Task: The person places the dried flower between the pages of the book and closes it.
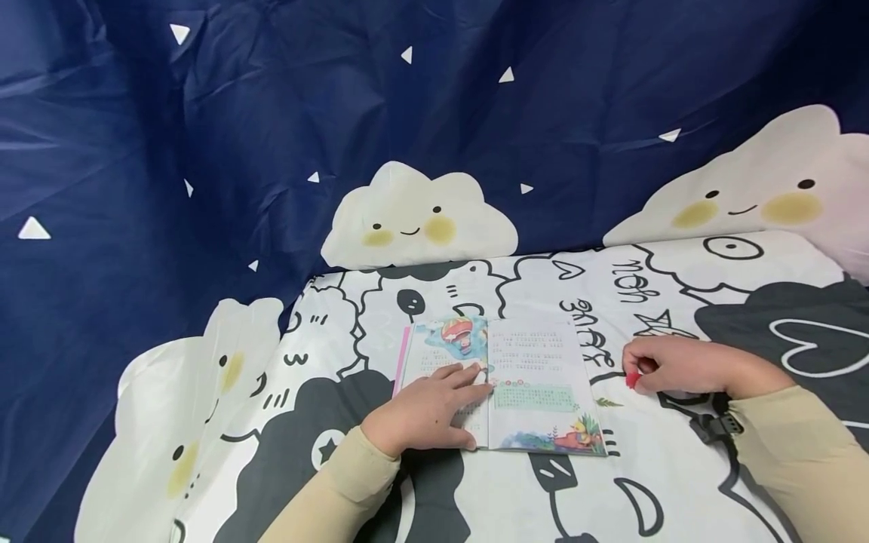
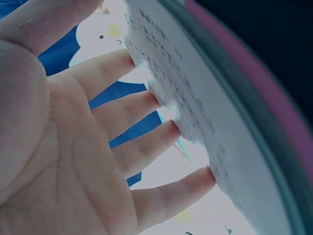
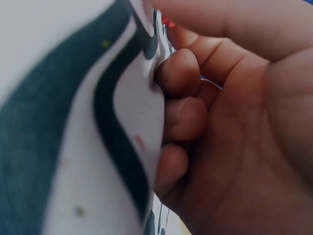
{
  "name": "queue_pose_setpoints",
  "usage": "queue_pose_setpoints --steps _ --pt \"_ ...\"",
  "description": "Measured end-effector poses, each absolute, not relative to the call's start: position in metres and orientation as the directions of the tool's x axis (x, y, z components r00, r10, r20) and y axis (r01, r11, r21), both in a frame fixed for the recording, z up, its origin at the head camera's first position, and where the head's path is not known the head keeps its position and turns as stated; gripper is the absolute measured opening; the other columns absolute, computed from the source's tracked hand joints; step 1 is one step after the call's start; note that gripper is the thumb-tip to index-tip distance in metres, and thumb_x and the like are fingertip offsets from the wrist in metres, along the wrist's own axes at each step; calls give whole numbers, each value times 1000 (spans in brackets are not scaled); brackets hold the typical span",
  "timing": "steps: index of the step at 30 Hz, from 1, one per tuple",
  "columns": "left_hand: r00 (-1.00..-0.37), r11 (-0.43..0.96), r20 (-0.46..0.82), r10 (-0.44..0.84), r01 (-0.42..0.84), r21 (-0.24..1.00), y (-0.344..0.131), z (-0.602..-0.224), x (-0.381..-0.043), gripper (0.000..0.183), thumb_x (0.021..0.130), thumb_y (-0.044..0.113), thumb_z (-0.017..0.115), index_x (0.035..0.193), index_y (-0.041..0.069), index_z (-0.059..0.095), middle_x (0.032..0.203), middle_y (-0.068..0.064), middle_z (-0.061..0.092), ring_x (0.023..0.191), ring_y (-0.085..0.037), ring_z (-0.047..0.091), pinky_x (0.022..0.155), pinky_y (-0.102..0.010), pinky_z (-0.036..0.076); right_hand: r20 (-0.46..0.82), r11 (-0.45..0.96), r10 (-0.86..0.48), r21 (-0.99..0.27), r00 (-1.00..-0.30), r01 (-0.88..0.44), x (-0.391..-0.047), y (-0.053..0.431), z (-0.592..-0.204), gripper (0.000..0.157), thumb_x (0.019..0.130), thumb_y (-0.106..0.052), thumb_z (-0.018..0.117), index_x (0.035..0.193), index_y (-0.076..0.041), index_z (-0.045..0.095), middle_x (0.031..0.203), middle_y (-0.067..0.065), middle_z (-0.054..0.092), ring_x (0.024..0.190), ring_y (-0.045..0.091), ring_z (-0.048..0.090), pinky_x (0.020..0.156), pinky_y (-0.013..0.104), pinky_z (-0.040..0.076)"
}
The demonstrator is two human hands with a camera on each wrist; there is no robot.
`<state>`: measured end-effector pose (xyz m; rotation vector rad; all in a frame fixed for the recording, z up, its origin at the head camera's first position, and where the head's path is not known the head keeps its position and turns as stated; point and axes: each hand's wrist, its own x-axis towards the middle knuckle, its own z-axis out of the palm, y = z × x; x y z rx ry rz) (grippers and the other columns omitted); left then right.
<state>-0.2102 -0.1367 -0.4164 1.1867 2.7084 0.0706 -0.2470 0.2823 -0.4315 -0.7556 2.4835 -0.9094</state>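
Note:
An open picture book (image 1: 536, 347) with printed text and coloured drawings lies on the patterned cloth. My left hand (image 1: 434, 411) rests on its left page with the fingers spread. In the left wrist view the fingertips (image 2: 168, 129) press against the printed page. To the right of the book, my right hand (image 1: 679, 366) pinches a small red piece (image 1: 633, 379) between thumb and forefinger, low over the cloth. Only a sliver of the red piece (image 3: 167, 22) shows in the right wrist view, where the other fingers (image 3: 183, 117) are curled against the cloth. Its exact kind I cannot tell.
A small green fern-like leaf (image 1: 609, 403) lies between the book and my right hand. The black-and-white cloth (image 1: 543, 498) covers the surface underneath. Behind it stands a dark blue fabric wall (image 1: 421, 98) with white cloud shapes (image 1: 421, 219) along its base.

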Motion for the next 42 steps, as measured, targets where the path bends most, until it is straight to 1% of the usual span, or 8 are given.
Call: queue_pose_setpoints --steps 4,7,12,15,21,27,36,42 --pt "-666 683 -157 730 721 118 -136 -417 -211 82 85 50 78 156 28 43 164 -3 31 149 -26 30 110 -43 41 -153 635 -610 -681 -777 -364 -247 285 -432 15 96 -12 66 85 -19 61 75 -5 52 65 9 48 59 26 40" --pt "-666 683 -154 730 721 119 -136 -417 -212 82 85 51 78 156 28 43 163 -3 32 149 -26 30 110 -44 41 -136 632 -612 -677 -779 -378 -247 286 -432 16 98 -8 61 86 -19 61 79 -5 56 66 8 49 59 26 41" --pt "-662 681 -163 732 719 137 -137 -415 -212 82 85 50 78 156 28 43 164 -3 31 149 -27 29 110 -44 40 -140 638 -604 -676 -785 -370 -249 287 -431 15 98 -10 62 86 -19 63 79 -5 59 66 8 51 60 27 43" --pt "-664 684 -166 729 718 132 -139 -413 -213 82 86 50 78 156 28 43 164 -3 31 149 -26 29 111 -43 40 -146 660 -569 -669 -809 -343 -250 284 -426 14 99 -14 62 87 -20 64 78 -5 59 65 9 50 59 27 42" --pt "-661 677 -153 735 725 123 -137 -412 -216 82 86 51 78 156 28 42 164 -3 30 150 -26 27 111 -43 39 -83 668 -520 -661 -850 -344 -246 273 -414 13 99 -14 63 87 -21 66 77 -6 58 63 8 48 58 26 39" --pt "-660 680 -165 733 716 158 -138 -416 -214 82 86 49 78 156 29 43 164 -2 30 150 -25 27 112 -43 39 -43 618 -554 -690 -831 -377 -242 247 -412 14 100 -15 63 87 -22 65 84 -8 62 74 9 52 65 26 40" --pt "-665 686 -169 727 714 139 -139 -414 -212 81 86 48 78 156 27 43 164 -3 30 150 -26 28 112 -41 38 -75 623 -622 -650 -779 -435 -257 192 -413 19 98 -14 62 81 -22 65 76 -9 59 67 11 51 62 28 42" --pt "-655 675 -165 737 725 139 -137 -414 -211 81 86 49 79 155 27 44 164 -4 32 149 -26 29 113 -40 38 -110 638 -617 -649 -779 -414 -264 173 -421 19 98 -13 61 81 -21 66 78 -9 61 69 13 53 66 31 42"
